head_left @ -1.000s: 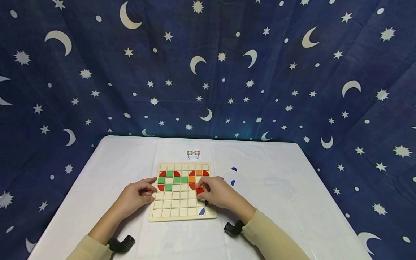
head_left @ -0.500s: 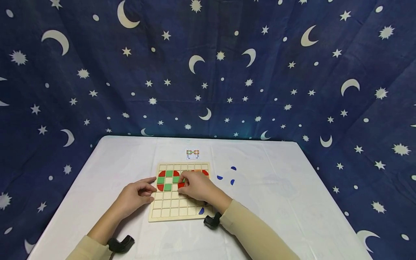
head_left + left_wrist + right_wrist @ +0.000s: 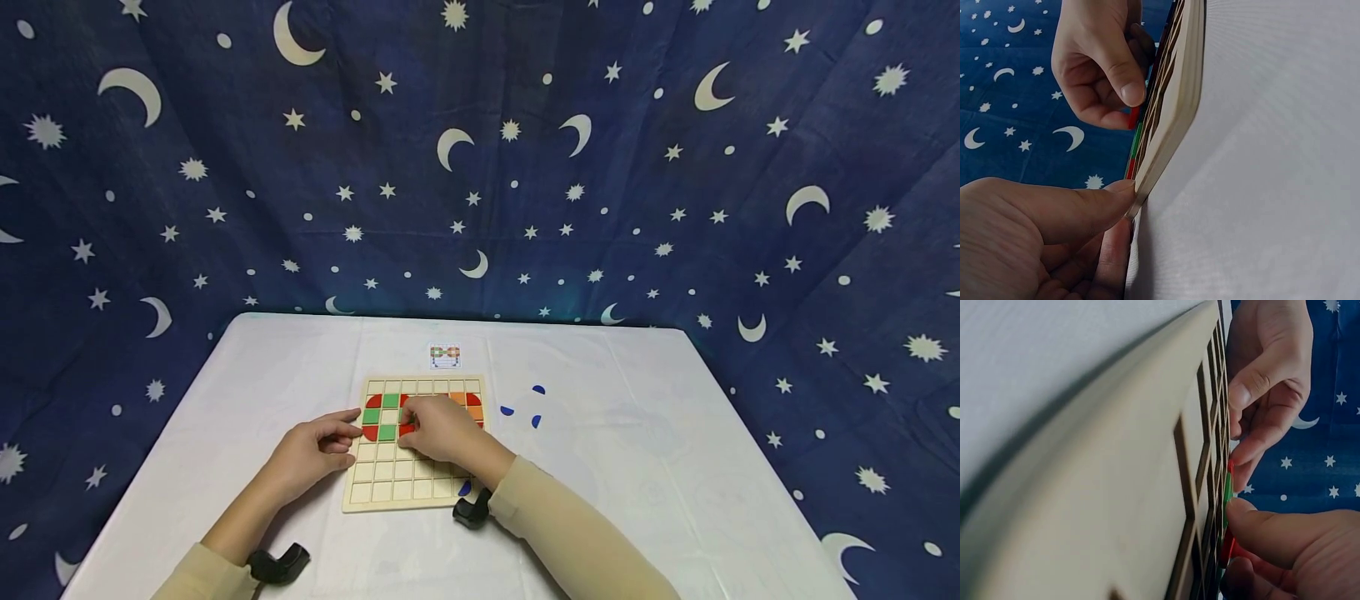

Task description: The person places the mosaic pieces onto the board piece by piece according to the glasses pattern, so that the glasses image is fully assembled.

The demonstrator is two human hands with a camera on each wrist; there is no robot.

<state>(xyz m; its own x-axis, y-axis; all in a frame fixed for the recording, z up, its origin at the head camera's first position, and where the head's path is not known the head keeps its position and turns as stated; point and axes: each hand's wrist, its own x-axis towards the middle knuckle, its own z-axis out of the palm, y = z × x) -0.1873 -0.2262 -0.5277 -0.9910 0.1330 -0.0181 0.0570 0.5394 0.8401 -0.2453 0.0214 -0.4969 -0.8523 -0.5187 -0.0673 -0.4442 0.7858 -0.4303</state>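
My right hand point(image 3: 442, 429) pinches a red quarter-circle tile point(image 3: 406, 430) between thumb and fingers, low over the wooden grid board point(image 3: 375, 493). In the left wrist view the red tile stands tilted, its lower edge at the grid, beside a green square tile point(image 3: 1137, 137). My left hand point(image 3: 311, 454) rests its thumb and fingertips against the board's left edge. Red quarter-circles point(image 3: 372, 402) and green squares point(image 3: 386, 432) form a ring at the board's upper left. Orange squares point(image 3: 475, 413) and red tiles lie at the upper right, partly hidden behind my right hand.
A small printed pattern card point(image 3: 445, 356) lies beyond the board's far edge. Several blue rounded pieces are about: one blue piece point(image 3: 538, 389) and others right of the board, another blue piece point(image 3: 465, 488) on its near right corner. A starry curtain point(image 3: 480, 167) hangs behind the white table point(image 3: 637, 433).
My right hand has moved left across the board with the red tile, from the right-hand pattern to the left-hand ring. My left hand has stayed at the board's edge.
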